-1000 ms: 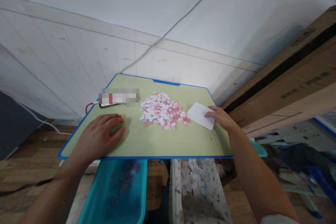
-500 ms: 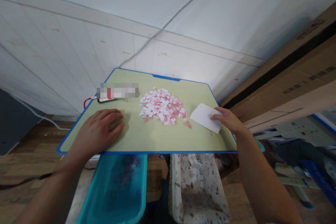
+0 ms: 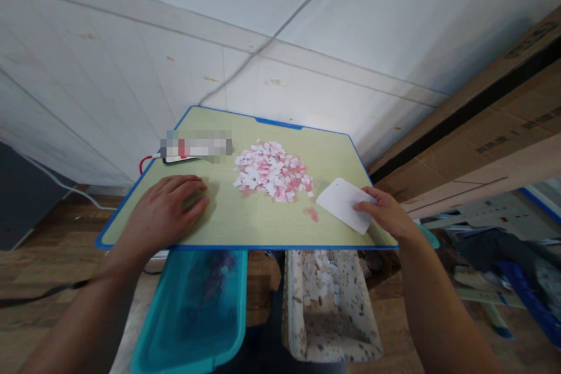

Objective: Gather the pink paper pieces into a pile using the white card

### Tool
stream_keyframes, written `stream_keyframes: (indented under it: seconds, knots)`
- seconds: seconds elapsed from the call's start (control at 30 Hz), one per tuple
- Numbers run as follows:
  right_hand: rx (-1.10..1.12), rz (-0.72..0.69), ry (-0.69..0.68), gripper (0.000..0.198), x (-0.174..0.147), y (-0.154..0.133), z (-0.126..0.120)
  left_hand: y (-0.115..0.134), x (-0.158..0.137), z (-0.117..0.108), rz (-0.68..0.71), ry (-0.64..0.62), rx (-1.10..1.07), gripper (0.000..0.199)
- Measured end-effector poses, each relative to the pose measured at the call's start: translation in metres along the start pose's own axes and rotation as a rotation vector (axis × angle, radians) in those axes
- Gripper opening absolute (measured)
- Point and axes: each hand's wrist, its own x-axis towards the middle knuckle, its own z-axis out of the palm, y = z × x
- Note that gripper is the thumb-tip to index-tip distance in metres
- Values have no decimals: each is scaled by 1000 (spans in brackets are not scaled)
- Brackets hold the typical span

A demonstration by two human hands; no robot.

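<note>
A heap of small white and pink pieces (image 3: pixel 272 172), like cut paper or thin chips, lies mid-table. My right hand (image 3: pixel 385 213) pinches a white flat card (image 3: pixel 344 203) by its right side, to the right of the heap. The card's left edge sits close to a pink smear (image 3: pixel 311 214) on the tabletop. My left hand (image 3: pixel 169 207) rests on the table's left side with curved fingers, thumb apart from the others, and nothing shows in it. The pale yellow tabletop (image 3: pixel 245 228) has a blue rim.
Behind my left hand lies a phone-like device (image 3: pixel 182 159), partly blurred out, with a red cable. Below the front edge stand a teal bin (image 3: pixel 188 327) and a speckled cream bin (image 3: pixel 337 339) holding similar pieces. Cardboard boxes (image 3: pixel 495 140) lean at the right; a wall borders the back.
The card in my right hand has turned and shifted slightly toward me. Loose pieces beside the pink smear are closer to the heap. My left hand stays about where it was.
</note>
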Motion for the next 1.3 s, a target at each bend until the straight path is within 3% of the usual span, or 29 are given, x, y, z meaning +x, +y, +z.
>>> stream_keyframes:
  seconds: [0.13, 0.33, 0.47, 0.7, 0.83, 1.07, 1.3]
  knots:
    - [21, 29, 93, 39, -11, 9, 11, 0, 0, -1, -4, -8, 11, 38]
    - [-7, -4, 56, 37, -26, 3, 17, 0, -1, -1, -8, -12, 2, 38]
    - [-35, -50, 80, 34, -21, 2, 18, -3, -1, 1, -2, -14, 6, 39]
    - [-31, -76, 3, 35, -19, 5, 19, -8, -1, 6, 18, 21, 21, 38]
    - [-55, -66, 97, 35, -30, 3, 21, -8, -1, 5, 21, 28, 22, 36]
    - [-52, 61, 206, 36, -54, 1, 44, -10, -2, 7, 29, 36, 12, 35]
    - [-100, 56, 167, 35, -59, -15, 65, -10, -4, 6, 27, 18, 26, 35]
